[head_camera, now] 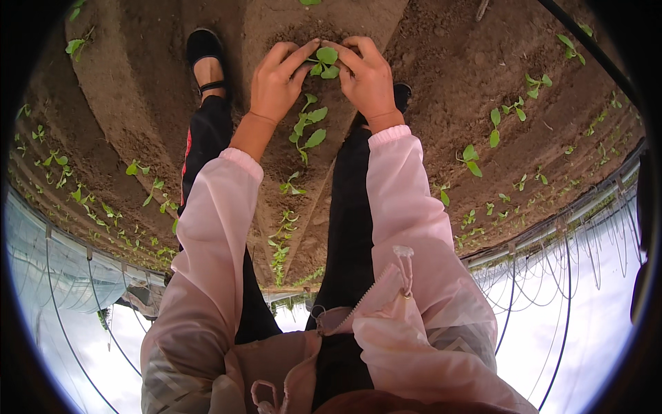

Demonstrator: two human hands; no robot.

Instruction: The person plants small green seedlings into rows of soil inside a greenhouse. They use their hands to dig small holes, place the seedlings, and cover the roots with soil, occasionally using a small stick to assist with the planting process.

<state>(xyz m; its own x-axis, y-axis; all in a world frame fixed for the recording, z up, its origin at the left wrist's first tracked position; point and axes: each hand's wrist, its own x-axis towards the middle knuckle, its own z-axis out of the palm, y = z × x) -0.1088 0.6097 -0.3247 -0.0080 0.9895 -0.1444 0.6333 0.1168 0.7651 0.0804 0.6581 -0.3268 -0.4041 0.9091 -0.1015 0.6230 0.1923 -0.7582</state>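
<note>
A small leafy green seedling point(326, 63) stands in brown soil between my two hands, near the top of the view. My left hand point(276, 77) comes in from the left, its fingers bent down beside the seedling's leaves. From the right, my right hand point(368, 75) reaches to the other side, thumb close to the leaves. The index fingertips of both hands nearly meet at the soil just beyond the plant. Whether the fingers pinch the stem or only touch soil cannot be told, as leaves hide it. Nearer my body, more seedlings point(307, 127) lie low along the same row.
My feet in black shoes point(205, 46) straddle the raised soil bed point(274, 26). Rows of seedlings point(469, 159) run on both sides. A dark hose or cable point(589, 46) crosses the upper right. Curved greenhouse hoops point(566, 290) stand at the field's edge.
</note>
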